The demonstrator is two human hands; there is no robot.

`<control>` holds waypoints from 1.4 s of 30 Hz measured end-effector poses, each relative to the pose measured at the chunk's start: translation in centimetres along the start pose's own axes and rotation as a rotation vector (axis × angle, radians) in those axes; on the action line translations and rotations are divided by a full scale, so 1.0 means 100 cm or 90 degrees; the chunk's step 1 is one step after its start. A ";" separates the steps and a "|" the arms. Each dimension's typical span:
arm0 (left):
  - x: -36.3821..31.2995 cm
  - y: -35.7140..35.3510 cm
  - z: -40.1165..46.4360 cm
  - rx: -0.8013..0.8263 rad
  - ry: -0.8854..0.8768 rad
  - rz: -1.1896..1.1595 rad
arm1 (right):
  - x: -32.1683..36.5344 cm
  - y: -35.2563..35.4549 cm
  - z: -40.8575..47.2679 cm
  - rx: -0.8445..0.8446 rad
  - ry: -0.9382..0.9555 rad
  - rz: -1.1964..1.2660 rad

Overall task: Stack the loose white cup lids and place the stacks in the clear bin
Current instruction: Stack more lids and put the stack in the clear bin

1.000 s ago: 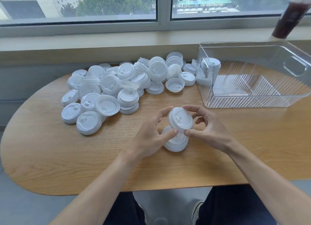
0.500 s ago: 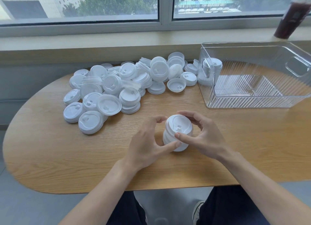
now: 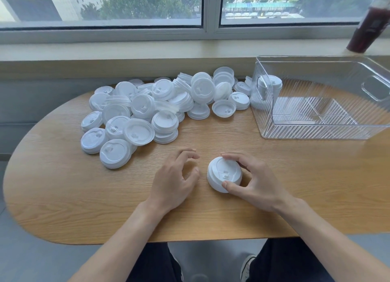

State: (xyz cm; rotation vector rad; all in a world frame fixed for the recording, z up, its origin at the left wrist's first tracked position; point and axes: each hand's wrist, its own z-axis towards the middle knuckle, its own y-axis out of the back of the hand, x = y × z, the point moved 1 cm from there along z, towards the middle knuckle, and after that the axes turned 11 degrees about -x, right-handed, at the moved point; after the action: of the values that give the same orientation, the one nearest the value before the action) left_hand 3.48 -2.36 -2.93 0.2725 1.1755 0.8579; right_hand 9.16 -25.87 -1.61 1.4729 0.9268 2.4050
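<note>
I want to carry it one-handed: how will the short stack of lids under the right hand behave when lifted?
The short stack of lids is thin white plastic, so probably very light. The right hand grips its sides with thumb and fingers; squeezed hard, the rims may flex. Nested and low, it seems unlikely to topple, though the lower lids could slip free.
</note>
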 end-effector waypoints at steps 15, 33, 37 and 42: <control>-0.001 -0.003 0.001 0.086 -0.072 0.010 | -0.005 -0.015 0.005 0.009 0.001 0.014; 0.015 -0.031 0.057 0.054 -0.033 0.173 | -0.054 -0.011 0.089 -0.252 -0.143 -0.032; 0.013 -0.049 0.087 0.007 0.014 0.188 | -0.071 -0.014 0.123 -0.259 -0.138 -0.104; 0.015 -0.071 0.118 -0.040 0.068 0.214 | -0.086 -0.023 0.155 -0.259 -0.155 -0.122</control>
State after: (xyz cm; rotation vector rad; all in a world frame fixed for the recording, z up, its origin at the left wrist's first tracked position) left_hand 17.28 -3.23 -3.60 0.3831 1.2172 1.2139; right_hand 26.24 -21.47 -4.41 1.4051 0.4659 2.0617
